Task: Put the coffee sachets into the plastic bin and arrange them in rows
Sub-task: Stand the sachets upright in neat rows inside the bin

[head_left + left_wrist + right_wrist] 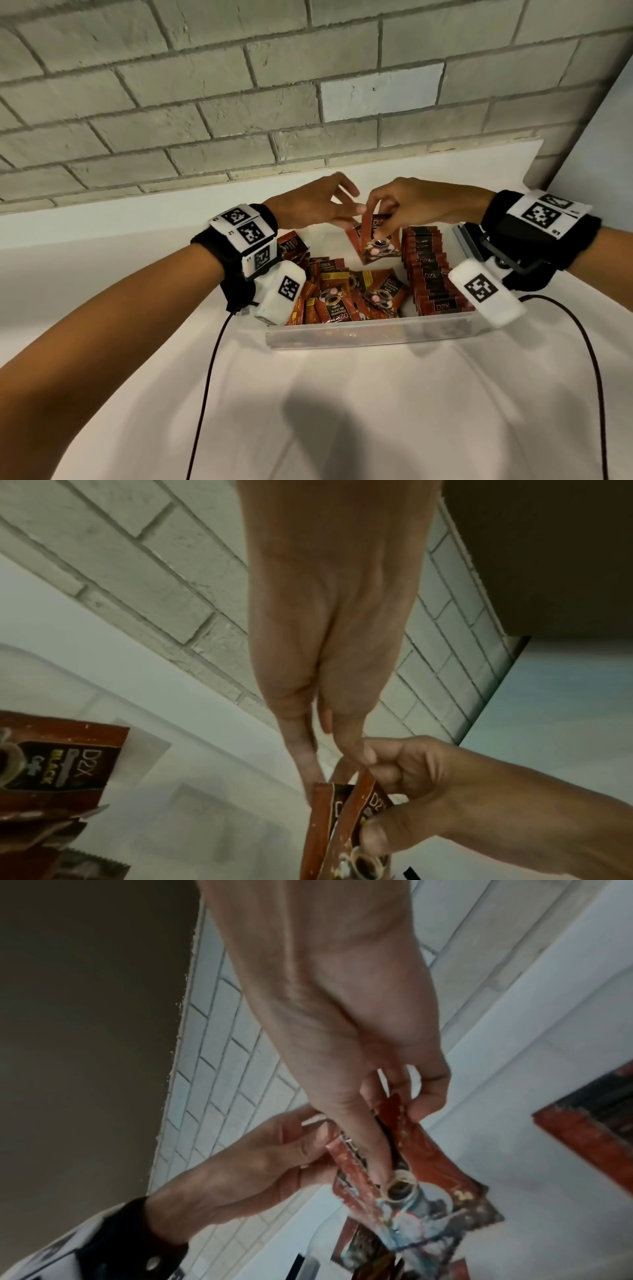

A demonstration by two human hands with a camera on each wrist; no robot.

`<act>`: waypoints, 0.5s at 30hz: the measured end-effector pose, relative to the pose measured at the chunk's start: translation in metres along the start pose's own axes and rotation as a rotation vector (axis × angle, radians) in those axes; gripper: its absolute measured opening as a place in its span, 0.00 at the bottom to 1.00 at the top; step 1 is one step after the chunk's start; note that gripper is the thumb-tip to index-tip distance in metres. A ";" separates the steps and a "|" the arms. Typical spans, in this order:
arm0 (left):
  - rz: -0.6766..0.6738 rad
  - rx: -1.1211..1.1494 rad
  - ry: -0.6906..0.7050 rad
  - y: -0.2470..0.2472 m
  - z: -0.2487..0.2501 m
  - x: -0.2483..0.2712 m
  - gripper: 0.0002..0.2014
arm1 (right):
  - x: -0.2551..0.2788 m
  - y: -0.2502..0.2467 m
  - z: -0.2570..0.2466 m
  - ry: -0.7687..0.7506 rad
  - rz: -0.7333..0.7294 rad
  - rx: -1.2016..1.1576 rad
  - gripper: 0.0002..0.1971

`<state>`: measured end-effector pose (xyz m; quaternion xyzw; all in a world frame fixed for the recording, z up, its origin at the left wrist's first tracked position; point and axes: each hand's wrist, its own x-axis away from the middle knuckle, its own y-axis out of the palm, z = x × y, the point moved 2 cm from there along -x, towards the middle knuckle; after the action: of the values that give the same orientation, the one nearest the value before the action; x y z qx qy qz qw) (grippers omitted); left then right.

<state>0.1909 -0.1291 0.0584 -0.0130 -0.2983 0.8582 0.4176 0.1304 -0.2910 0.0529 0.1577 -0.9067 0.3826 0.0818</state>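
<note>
A clear plastic bin point(370, 330) sits on the white table. Along its right side several red-brown coffee sachets point(428, 274) stand in a row. More sachets point(342, 294) lie loose on its left and middle. Over the bin's far part my right hand point(378, 224) grips two overlapping sachets point(380, 248), thumb on the printed front, fingers behind. My left hand point(347, 207) pinches the top edge of the leftmost held sachet point(322, 818). The right wrist view shows the held sachets point(431, 1172) between both hands, and the standing row point(599, 1118) to the right.
A grey brick wall point(239, 102) rises close behind the table. A grey clip-like object point(466, 240) lies beside the bin's far right corner. Black cables point(209, 377) hang from both wrists over the table's near part.
</note>
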 end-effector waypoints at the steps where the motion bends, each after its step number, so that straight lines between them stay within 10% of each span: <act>1: -0.017 -0.043 -0.006 0.002 -0.001 -0.005 0.15 | 0.003 -0.006 0.006 0.025 0.017 0.016 0.14; 9: -0.575 -0.767 -0.136 0.067 -0.015 -0.055 0.15 | 0.035 -0.039 0.041 0.186 0.067 0.087 0.10; 15: -0.549 -0.855 -0.075 0.105 -0.025 -0.073 0.30 | 0.051 -0.044 0.051 0.176 0.055 0.126 0.10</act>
<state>0.1710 -0.2191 -0.0339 -0.0731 -0.6302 0.5178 0.5739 0.0964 -0.3684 0.0609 0.1033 -0.8742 0.4532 0.1405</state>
